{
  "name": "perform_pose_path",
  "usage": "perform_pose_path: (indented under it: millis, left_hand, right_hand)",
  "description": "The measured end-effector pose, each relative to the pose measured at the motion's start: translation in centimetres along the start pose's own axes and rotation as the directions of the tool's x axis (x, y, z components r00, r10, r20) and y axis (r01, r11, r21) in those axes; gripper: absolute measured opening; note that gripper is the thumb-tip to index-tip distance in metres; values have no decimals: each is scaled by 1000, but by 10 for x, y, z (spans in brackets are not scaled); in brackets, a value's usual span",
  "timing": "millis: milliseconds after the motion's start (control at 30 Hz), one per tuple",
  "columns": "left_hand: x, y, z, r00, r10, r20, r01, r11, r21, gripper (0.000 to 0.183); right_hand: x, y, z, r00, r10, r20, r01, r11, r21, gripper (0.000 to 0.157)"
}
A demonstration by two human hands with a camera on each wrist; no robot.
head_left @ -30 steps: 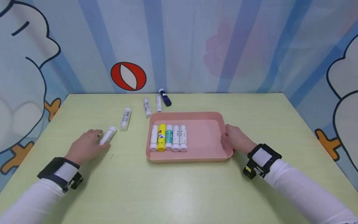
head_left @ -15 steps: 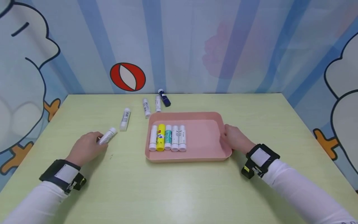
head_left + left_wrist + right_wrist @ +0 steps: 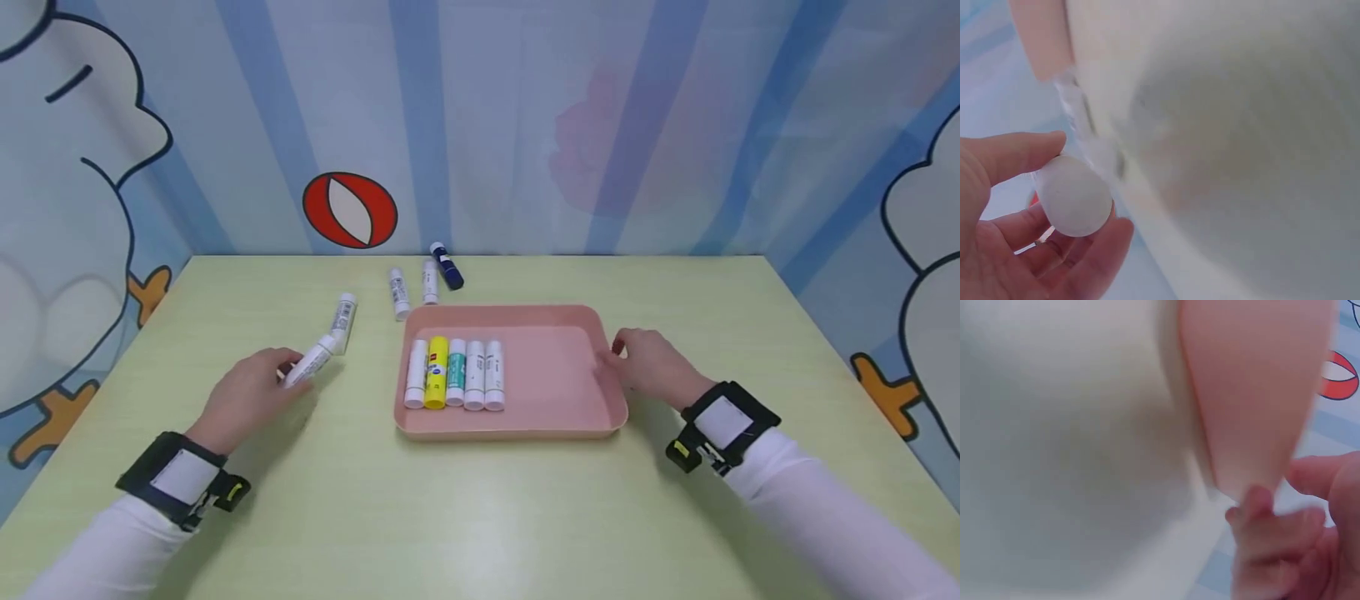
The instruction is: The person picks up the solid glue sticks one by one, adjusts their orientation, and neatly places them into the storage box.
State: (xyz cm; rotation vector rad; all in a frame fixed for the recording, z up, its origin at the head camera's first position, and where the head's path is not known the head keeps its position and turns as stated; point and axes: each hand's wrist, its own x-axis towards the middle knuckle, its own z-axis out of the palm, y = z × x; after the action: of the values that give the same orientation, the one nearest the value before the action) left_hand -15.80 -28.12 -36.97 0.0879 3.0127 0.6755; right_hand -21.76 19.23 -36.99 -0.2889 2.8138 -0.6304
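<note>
My left hand (image 3: 251, 394) pinches a white glue stick (image 3: 310, 363), lifted and tilted, its round white end (image 3: 1077, 197) between thumb and fingers in the left wrist view. Just behind it a second white glue stick (image 3: 343, 315) lies partly covered. At the right end of a pink tray (image 3: 551, 367), my right hand (image 3: 660, 365) has loosely bent fingers close to the rim; they blur in the right wrist view, and contact is hard to tell. Side by side in the tray's left half lie several glue sticks, including a yellow one (image 3: 436, 373) and a green-labelled one (image 3: 456, 372).
Behind the tray, two white tubes (image 3: 399, 293) and a dark blue tube with a white cap (image 3: 447, 267) lie near the back edge of the table (image 3: 480, 517). A printed curtain (image 3: 510, 125) hangs behind.
My left hand has lifted the glue stick from the table and moved right with it. My right hand has loosened from the tray's rim and shifted slightly right.
</note>
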Motion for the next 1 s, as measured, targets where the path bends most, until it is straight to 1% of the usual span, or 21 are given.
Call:
perform_pose_path:
  millis: [67, 133, 167, 200, 267, 333, 433, 533, 667, 833, 900, 1000]
  left_hand:
    - [-1, 12, 0, 999, 35, -3, -35, 999, -4, 44]
    - [-2, 24, 0, 998, 64, -5, -64, 998, -4, 44]
    - [-2, 30, 0, 997, 77, -6, -77, 997, 0, 45]
    - [-2, 36, 1, 996, 88, -4, -88, 996, 4, 45]
    - [0, 48, 3, 994, 111, 1, -111, 994, 15, 44]
    - [2, 59, 5, 991, 130, 12, -130, 991, 31, 44]
    - [6, 74, 11, 986, 160, 34, -162, 985, 57, 43]
    - [9, 87, 17, 977, 207, 49, -210, 974, 87, 43]
    - [10, 102, 24, 957, 280, 75, -288, 950, 122, 46]
    - [9, 120, 30, 935, 335, 118, -349, 927, 137, 47]
    - [9, 127, 32, 926, 355, 126, -371, 917, 143, 45]
    - [10, 135, 35, 909, 396, 126, -413, 897, 160, 42]
  right_hand:
    - [-2, -2, -7, 996, -33, -85, 27, 998, -64, 37]
    - [-4, -6, -12, 981, -87, -173, 68, 991, -114, 37]
    - [-5, -8, -14, 972, -116, -204, 92, 988, -125, 37]
    - [-5, -11, -16, 964, -140, -227, 114, 986, -126, 38]
    - [-7, -17, -18, 952, -185, -244, 161, 980, -115, 39]
    - [-8, -24, -17, 942, -233, -240, 217, 972, -93, 43]
    - [-10, -34, -12, 932, -293, -213, 286, 956, -65, 53]
    - [-11, -46, -6, 914, -358, -193, 350, 934, -77, 61]
    - [-14, -63, 4, 886, -433, -166, 417, 901, -121, 65]
    - [-13, -80, 16, 851, -513, -113, 494, 855, -159, 68]
    - [-13, -86, 21, 846, -526, -83, 508, 844, -170, 70]
    - [-13, -91, 28, 828, -558, -52, 544, 822, -171, 69]
